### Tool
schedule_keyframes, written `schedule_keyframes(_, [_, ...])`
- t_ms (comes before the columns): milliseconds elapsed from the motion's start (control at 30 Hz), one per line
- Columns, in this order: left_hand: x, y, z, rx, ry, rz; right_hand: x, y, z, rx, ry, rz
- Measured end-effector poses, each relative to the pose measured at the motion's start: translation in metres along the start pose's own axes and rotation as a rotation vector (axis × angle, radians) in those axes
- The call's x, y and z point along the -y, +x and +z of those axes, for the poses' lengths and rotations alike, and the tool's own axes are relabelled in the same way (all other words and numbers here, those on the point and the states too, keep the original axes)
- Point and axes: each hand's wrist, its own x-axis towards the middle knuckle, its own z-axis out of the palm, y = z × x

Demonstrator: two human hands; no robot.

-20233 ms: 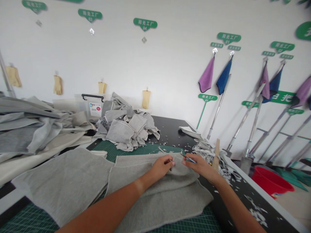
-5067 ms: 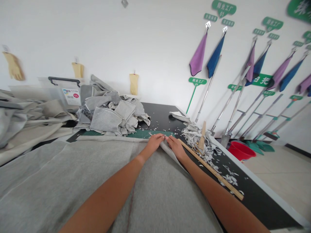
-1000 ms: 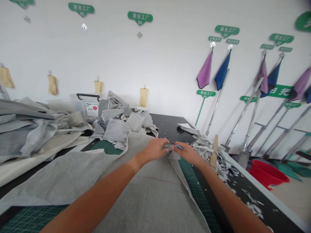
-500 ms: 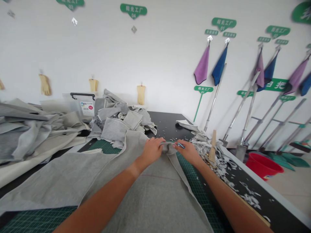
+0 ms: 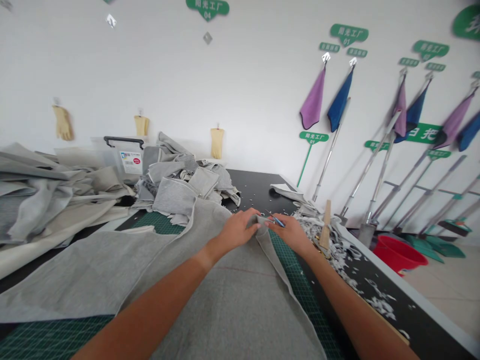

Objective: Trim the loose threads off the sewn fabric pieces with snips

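Note:
A large piece of grey fabric (image 5: 228,300) is spread toward me, with a thin reddish line across it. My left hand (image 5: 242,227) is closed on its far edge, pinching a raised fold between thumb and fingers. Close by on the right, my right hand (image 5: 287,231) is closed around a slim blue pen-like tool (image 5: 276,220), whose thin tip points left toward the fold. Whether the right fingers also grip the fabric I cannot tell. Under the fabric lies a green cutting mat (image 5: 287,257).
Heaped grey fabric pieces (image 5: 176,187) and a clear lidded bin (image 5: 129,159) stand at the back left, with more fabric (image 5: 41,200) at far left. Fabric scraps (image 5: 311,225) and a wooden stick (image 5: 327,225) lie on the right. A red bucket (image 5: 399,254) stands beyond the table.
The left hand has shifted slightly right along the fabric edge, nearer the right hand, and its thumb now presses the fold. The view has turned a little.

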Motion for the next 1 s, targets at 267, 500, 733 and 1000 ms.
schedule_keyframes(267, [0.001, 0.002, 0.003, 0.007, -0.196, -0.034, 0.008, -0.001, 0.0, 0.005, 0.01, 0.012])
schedule_keyframes(500, [-0.004, 0.004, 0.002, 0.0, -0.313, -0.041, 0.008, -0.002, 0.004, 0.027, 0.003, 0.01])
schedule_keyframes(733, [0.001, 0.01, 0.001, -0.059, -0.384, -0.135, 0.011, -0.002, 0.001, 0.015, 0.078, 0.031])
schedule_keyframes(1000, [-0.002, 0.012, 0.0, -0.031, -0.53, -0.186, 0.011, -0.006, 0.012, 0.044, 0.14, 0.037])
